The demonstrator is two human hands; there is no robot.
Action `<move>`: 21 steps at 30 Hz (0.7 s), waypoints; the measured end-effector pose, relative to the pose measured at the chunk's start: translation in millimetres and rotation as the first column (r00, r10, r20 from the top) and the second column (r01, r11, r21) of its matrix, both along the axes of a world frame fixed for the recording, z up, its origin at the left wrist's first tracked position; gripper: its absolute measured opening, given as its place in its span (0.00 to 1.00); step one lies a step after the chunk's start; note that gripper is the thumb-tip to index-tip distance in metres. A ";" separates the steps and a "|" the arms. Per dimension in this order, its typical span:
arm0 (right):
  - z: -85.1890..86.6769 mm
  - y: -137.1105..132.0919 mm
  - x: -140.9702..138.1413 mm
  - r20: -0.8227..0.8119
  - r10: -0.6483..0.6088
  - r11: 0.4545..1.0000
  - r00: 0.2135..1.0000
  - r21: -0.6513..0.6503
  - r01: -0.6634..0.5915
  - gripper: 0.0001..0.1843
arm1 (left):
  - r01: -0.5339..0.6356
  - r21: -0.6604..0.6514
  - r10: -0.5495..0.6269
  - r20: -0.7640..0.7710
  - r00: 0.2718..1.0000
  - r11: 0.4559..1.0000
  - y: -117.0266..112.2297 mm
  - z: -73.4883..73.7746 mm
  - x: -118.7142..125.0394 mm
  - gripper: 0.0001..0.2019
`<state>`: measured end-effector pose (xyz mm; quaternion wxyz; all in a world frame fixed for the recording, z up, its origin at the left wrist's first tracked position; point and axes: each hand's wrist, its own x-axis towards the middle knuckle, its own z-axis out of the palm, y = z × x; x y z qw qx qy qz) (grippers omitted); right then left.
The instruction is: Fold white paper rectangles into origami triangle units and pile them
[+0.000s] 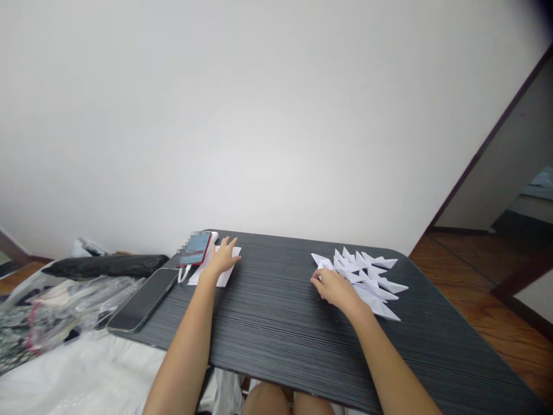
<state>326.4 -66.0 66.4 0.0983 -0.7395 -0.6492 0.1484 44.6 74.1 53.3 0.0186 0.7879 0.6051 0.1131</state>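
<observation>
My left hand [223,257] lies with its fingers spread over white paper sheets [222,279] at the table's left side. On the right, my right hand [333,286] rests beside a cluster of white folded paper boats [363,275] with pointed tips. Its fingers are curled in toward the thumb, and whatever may be between them is hidden. One paper boat [322,261] sits just behind these fingers; whether they touch it I cannot tell. Part of the cluster is covered by the right hand and forearm.
A red-edged phone [195,249] with a white cable [184,274] stands by the sheets. A dark phone [144,301] lies on the left edge of the black table [276,311]. Plastic bags [90,300] and a black bundle [108,266] lie beyond. A white wall [268,127] backs the table.
</observation>
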 end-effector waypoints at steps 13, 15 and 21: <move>-5.1 1.3 -0.7 -0.035 0.073 0.997 0.997 0.000 -0.073 0.14 | 0.309 -0.329 -0.328 -0.001 0.945 0.892 -55.1 25.9 -50.4 0.34; -5.3 1.1 -0.6 -0.033 0.074 0.997 0.997 0.007 -0.074 0.14 | 0.317 -0.286 -0.328 0.009 0.945 0.904 -57.5 21.4 -46.5 0.32; -3.3 0.9 -2.0 -0.018 0.062 0.998 0.998 -0.009 -0.062 0.14 | 0.366 -0.180 -0.369 0.022 0.929 0.913 -55.7 10.2 -47.6 0.25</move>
